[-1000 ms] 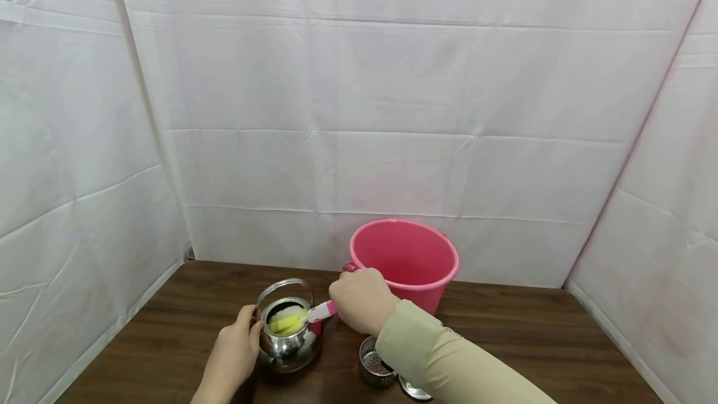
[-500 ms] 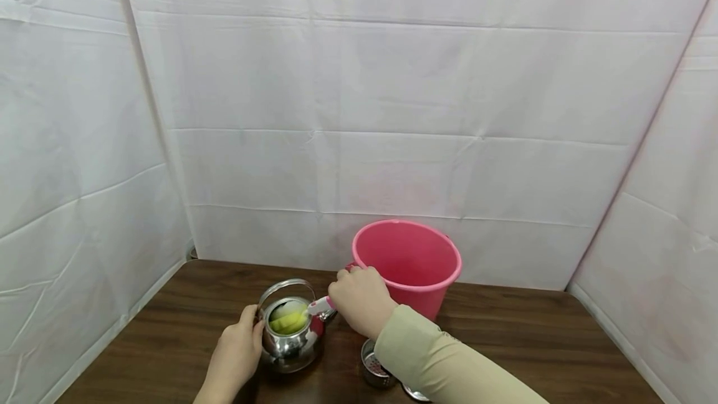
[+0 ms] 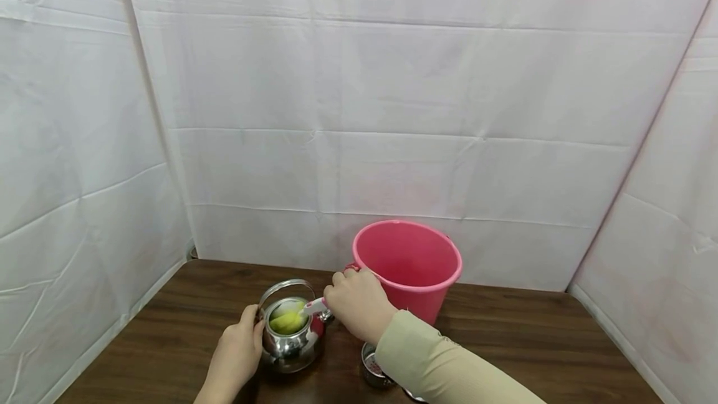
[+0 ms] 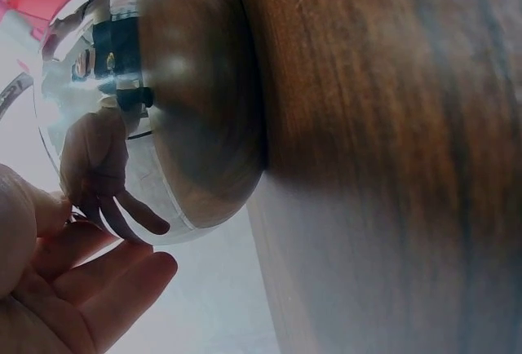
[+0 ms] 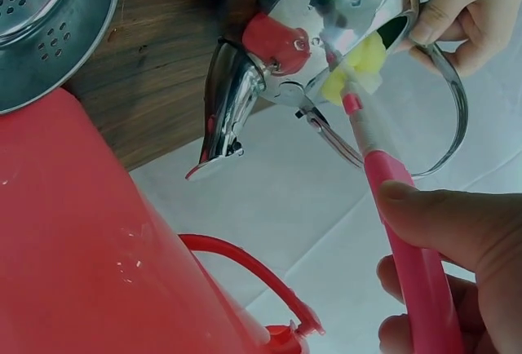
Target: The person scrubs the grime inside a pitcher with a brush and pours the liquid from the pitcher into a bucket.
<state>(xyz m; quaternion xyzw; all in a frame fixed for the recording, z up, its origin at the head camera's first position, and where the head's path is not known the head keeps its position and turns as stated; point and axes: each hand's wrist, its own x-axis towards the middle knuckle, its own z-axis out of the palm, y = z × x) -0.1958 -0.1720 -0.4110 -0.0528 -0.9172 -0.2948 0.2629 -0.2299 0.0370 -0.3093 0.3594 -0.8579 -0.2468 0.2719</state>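
A shiny metal kettle (image 3: 291, 354) with a raised loop handle stands lidless on the table. At its left side my left hand (image 3: 235, 351) pinches the kettle where the handle meets the rim, while other fingers (image 4: 122, 297) lie against the round body. My right hand (image 3: 359, 304) grips the pink handle of a cleaning brush (image 5: 412, 264), thumb along the top. The brush's yellow sponge head (image 3: 287, 322) is inside the kettle's mouth, its lower part hidden by the rim. The spout (image 5: 228, 101) points toward the bucket side.
A pink bucket (image 3: 421, 301) stands just behind my right hand. Right of the kettle sits a perforated metal strainer (image 3: 373, 370), partly covered by my sleeve, with a round metal lid (image 3: 414, 396) beside it. White sheets (image 3: 314, 173) enclose the wooden table (image 3: 533, 335).
My right hand has shifted slightly left and the brush handle has changed its tilt, with the sponge moving within the kettle's mouth. My left hand keeps its hold on the kettle.
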